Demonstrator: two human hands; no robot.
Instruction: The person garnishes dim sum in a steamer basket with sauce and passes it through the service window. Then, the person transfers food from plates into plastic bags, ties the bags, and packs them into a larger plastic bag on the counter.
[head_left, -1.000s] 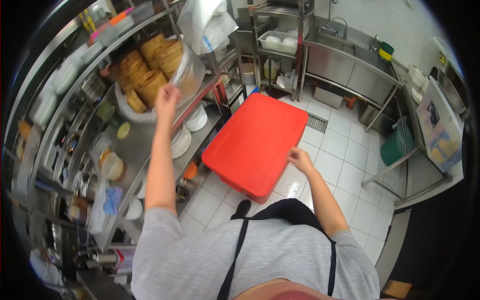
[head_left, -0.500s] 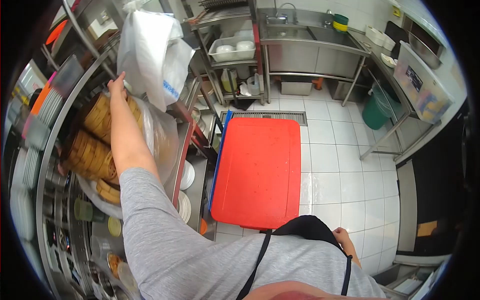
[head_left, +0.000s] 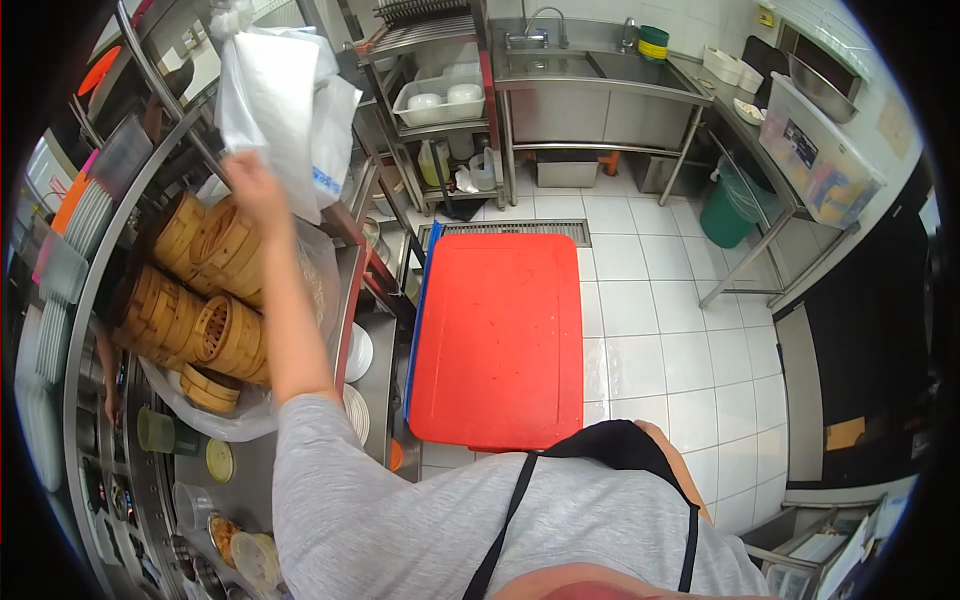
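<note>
My left hand (head_left: 258, 188) is raised over the shelf, smeared by motion. Its fingertips overlap the lower edge of a hanging white plastic bag (head_left: 275, 110), and whether they grip anything I cannot tell. Below and left of it, stacked bamboo steamers (head_left: 165, 310) lie tipped on their sides in a large clear plastic bag (head_left: 310, 275). One steamer (head_left: 228, 328) faces me with its slatted base. My right arm (head_left: 675, 460) hangs at my side, its fingers hidden behind the black apron (head_left: 610, 455).
A red lidded bin (head_left: 500, 340) stands on the tiled floor ahead. Plates (head_left: 357, 355) and tubs sit on the lower shelf (head_left: 265, 490). At the back are a steel sink (head_left: 545, 65) and a green bin (head_left: 730, 215). Another person's arm (head_left: 108, 380) shows through the left rack.
My left hand has drawn back from the far side of the steamers, toward me and rightward. The steamers are more exposed. My right hand has slipped behind the apron. The view has shifted slightly.
</note>
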